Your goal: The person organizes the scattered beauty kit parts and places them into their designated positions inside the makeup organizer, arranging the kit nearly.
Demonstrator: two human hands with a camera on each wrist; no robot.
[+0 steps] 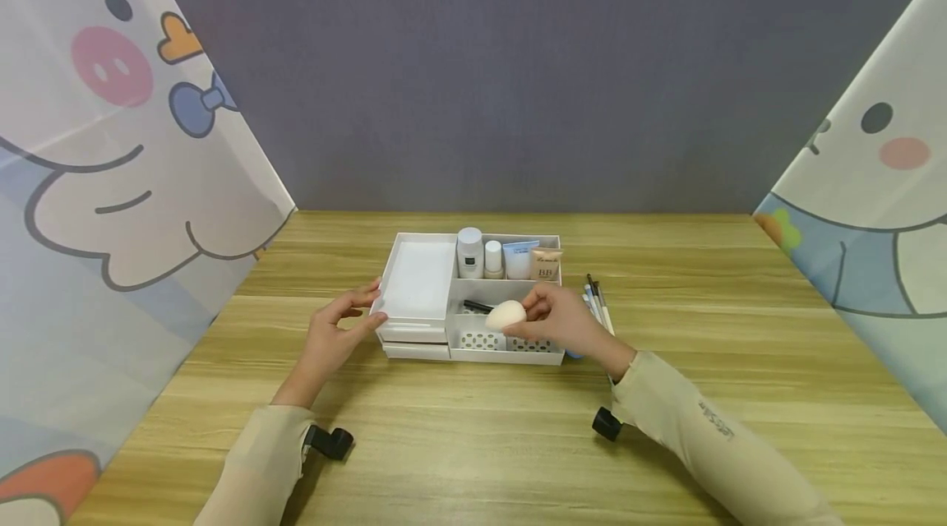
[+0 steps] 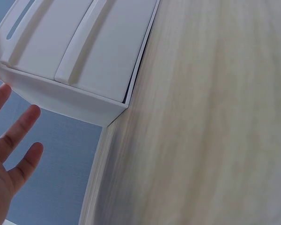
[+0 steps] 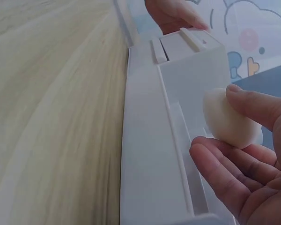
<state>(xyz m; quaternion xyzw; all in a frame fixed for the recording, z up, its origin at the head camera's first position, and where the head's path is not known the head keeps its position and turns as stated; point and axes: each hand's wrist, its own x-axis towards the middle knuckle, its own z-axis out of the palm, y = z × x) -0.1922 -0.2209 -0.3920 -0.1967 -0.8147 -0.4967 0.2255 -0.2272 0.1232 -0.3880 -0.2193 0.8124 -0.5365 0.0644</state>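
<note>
A white desktop organizer [image 1: 418,352] stands on the table, with drawers on its left and open compartments on its right. My right hand [image 1: 568,322] pinches a cream egg-shaped makeup sponge [image 1: 506,316] between thumb and fingers, above the front compartments. In the right wrist view the sponge [image 3: 225,119] is near the organizer's inner wall, apart from it. At the organizer's left side, my left hand [image 1: 336,335] touches its edge with fingers spread and fairly straight. A slim black stick [image 1: 477,306] lies in a compartment behind the sponge.
The back compartments hold a white bottle [image 1: 469,253], a small white-capped bottle [image 1: 493,260], a blue-and-white tube [image 1: 521,261] and a beige BB tube [image 1: 546,265]. Several slender brushes or pens [image 1: 603,308] lie right of the organizer, partly behind my right hand. A grey wall [image 1: 518,99] rises behind the table.
</note>
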